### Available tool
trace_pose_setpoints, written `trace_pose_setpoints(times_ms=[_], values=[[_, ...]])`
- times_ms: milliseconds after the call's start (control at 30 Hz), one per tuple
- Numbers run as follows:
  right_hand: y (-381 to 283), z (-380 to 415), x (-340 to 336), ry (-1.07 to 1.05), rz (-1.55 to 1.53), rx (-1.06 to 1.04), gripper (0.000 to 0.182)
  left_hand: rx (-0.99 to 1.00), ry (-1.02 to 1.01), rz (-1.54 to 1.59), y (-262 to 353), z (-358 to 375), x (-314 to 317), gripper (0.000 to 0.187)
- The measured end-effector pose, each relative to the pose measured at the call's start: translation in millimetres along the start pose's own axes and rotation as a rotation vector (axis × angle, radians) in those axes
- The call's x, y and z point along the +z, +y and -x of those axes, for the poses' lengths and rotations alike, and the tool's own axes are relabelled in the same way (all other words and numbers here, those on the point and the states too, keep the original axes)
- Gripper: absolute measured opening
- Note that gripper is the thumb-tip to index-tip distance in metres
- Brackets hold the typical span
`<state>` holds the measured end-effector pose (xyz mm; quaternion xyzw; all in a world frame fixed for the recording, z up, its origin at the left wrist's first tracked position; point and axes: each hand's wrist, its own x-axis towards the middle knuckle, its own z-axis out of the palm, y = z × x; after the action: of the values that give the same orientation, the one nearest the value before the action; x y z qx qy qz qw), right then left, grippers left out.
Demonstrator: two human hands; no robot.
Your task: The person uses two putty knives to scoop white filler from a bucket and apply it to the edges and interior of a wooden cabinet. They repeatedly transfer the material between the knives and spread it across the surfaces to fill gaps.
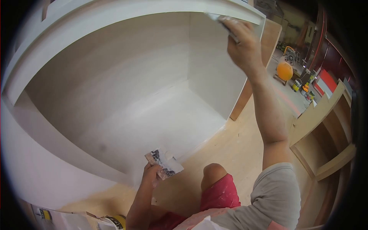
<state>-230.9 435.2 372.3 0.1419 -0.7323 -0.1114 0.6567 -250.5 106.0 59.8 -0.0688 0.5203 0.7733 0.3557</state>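
Note:
My right hand (243, 46) is raised at the upper right, its fingers wrapped round the handle of a putty knife (213, 16). The blade is up by the underside of the white cabinet's curved top edge (153, 10); whether it touches is hard to tell. Low in the middle, my left hand (152, 173) grips a wide, stained scraper (167, 164) with pale filler on its face. That scraper is held in front of the cabinet's whitish inside floor (176, 115). Part of my left hand's fingers is hidden behind it.
A bare wooden frame with shelves (326, 153) stands close on my right. Plywood-coloured floor (237, 142) lies around my knee. At lower left are yellow-and-black tubs (117, 221). Farther off at right stand an orange tank (285, 71) and several cans.

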Motion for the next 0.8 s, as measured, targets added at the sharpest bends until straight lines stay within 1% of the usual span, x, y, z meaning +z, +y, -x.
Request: trace_pose_setpoints(times_ms=[67, 100, 167, 200, 267, 300, 367, 400, 467, 500, 567, 600, 633, 667, 733, 800], values=[[19.8, -5.8, -8.9, 0.084, 0.096, -0.024, 0.039, 0.024, -0.012, 0.039, -1.4, -0.2, -1.4, 0.021], [20.6, -14.3, -13.2, 0.084, 0.101, -0.021, 0.039, 0.018, 0.002, 0.008, -0.1, 1.4, -1.2, 0.020], [17.6, -32.7, -16.4, 0.023, 0.079, 0.067, 0.030, 0.010, 0.016, -0.024, 1.3, 1.8, -3.2, 0.020], [17.7, -32.7, -12.5, 0.022, 0.082, 0.069, 0.030, -0.005, -0.002, -0.034, 1.6, 1.2, -5.5, 0.020], [18.6, -26.3, -0.1, 0.104, 0.029, 0.057, 0.030, -0.024, -0.021, -0.047, 2.9, 0.6, -5.1, 0.019], [18.5, -18.3, 10.0, 0.100, 0.034, 0.061, 0.030, -0.019, -0.006, -0.035, 3.4, 1.7, -2.6, 0.018], [19.0, -2.3, 27.1, 0.086, 0.120, 0.064, 0.040, -0.014, 0.009, -0.030, 4.2, 1.6, -1.0, 0.017], [18.9, -4.4, 22.0, 0.088, 0.124, 0.067, 0.040, -0.025, 0.014, -0.021, 4.4, 0.0, -1.3, 0.014], [17.9, -7.5, 6.5, -0.047, 0.020, 0.062, 0.038, -0.043, 0.024, -0.021, 2.6, -1.1, -7.5, 0.012], [21.0, -9.6, 5.9, -0.045, 0.022, 0.065, 0.038, -0.065, -0.007, -0.039, 1.6, -3.7, -12.1, 0.014], [31.9, -14.8, 8.6, 0.027, 0.139, 0.025, 0.038, -0.086, -0.042, -0.062, 4.3, -5.9, -14.6, 0.015], [33.7, -22.3, 11.1, 0.027, 0.145, 0.026, 0.038, -0.105, -0.040, -0.072, 7.8, -4.0, -12.1, 0.019], [33.0, -32.2, 16.2, 0.083, 0.115, 0.071, 0.034, -0.129, -0.037, -0.082, 10.8, -5.1, -9.0, 0.023], [32.9, -35.1, 23.7, 0.133, 0.085, 0.120, 0.029, -0.142, -0.037, -0.087, 12.3, -7.9, -6.4, 0.023], [31.2, -25.3, 36.1, 0.125, 0.063, 0.141, 0.030, -0.143, 0.012, -0.027, 10.8, -9.1, -1.3, 0.022], [30.0, -5.2, 34.4, 0.124, 0.043, 0.158, 0.031, -0.166, 0.040, -0.051, 4.0, -19.8, -8.2, 0.021]])
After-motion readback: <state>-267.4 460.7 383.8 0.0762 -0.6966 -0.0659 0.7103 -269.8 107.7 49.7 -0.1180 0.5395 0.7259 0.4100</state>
